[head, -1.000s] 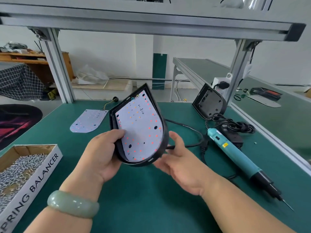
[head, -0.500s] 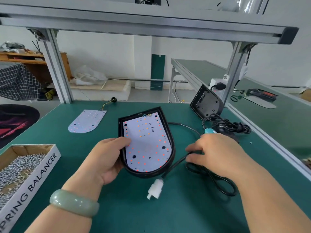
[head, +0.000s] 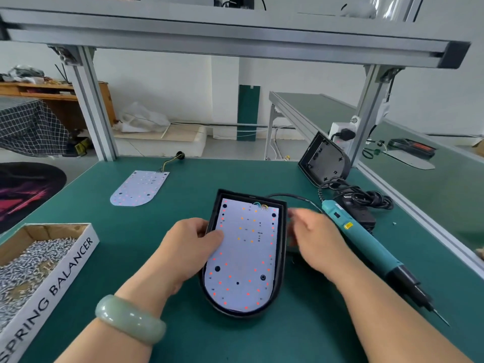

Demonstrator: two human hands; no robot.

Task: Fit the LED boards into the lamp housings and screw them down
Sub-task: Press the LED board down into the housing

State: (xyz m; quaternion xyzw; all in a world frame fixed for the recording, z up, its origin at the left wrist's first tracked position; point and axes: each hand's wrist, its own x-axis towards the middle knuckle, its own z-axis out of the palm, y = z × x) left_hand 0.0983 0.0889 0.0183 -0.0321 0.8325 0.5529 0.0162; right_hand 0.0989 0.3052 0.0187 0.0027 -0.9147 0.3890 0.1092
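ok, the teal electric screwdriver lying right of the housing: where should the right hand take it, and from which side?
Wrap the teal barrel of the screwdriver mid-length, coming from above on its left, where the right hand is. It lies flat on the mat, bit pointing near-right, cord at the far end; avoid the narrow black nose. The left hand grips the lamp housing.

Colour roll call on our bench

We've got a dark teal-green bench mat [head: 262, 341], a black D-shaped plastic lamp housing [head: 281, 258] around a white LED board [head: 246, 258] speckled with red and orange dots, a second white dotted board [head: 138, 188], a teal electric screwdriver [head: 366, 242] with black nose and yellow sticker, a pale green jade bangle [head: 130, 319], and a white cardboard box [head: 65, 273] with black lettering, full of silvery screws [head: 23, 260].
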